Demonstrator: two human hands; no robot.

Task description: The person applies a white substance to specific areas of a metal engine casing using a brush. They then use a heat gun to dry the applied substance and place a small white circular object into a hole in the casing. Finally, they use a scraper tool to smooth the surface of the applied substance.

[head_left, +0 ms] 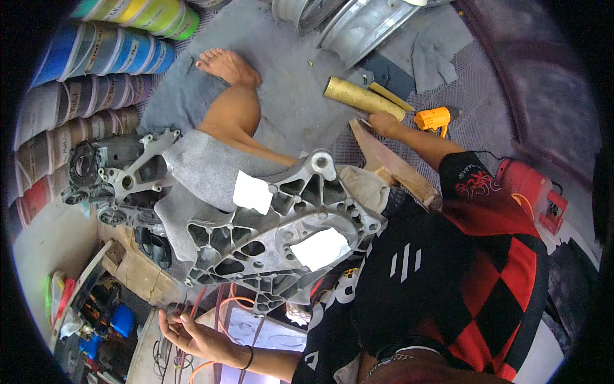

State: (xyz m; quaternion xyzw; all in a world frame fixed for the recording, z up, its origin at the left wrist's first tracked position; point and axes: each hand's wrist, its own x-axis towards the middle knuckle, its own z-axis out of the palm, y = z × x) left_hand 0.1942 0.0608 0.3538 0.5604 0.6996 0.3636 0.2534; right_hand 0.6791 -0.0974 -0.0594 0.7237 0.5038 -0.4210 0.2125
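A grey cast-metal engine casing with ribbed openings rests tilted across my lap, over a grey cloth. Two torn white paper pieces lie on it: one by its upper edge, another on its rounded middle. My left hand, a dark band at its wrist, hovers empty below the casing with fingers spread. Over to the upper right, my right hand curls at the near edge of a gold-coloured roll; its fingertips are partly hidden. A narrow gold strip lies against the roll.
An orange heat-gun-like tool lies right of the roll. A wooden board leans near my right forearm. More metal casings stand at left, below rows of coloured tubs. Wheel rims sit at the top; a red machine is at right.
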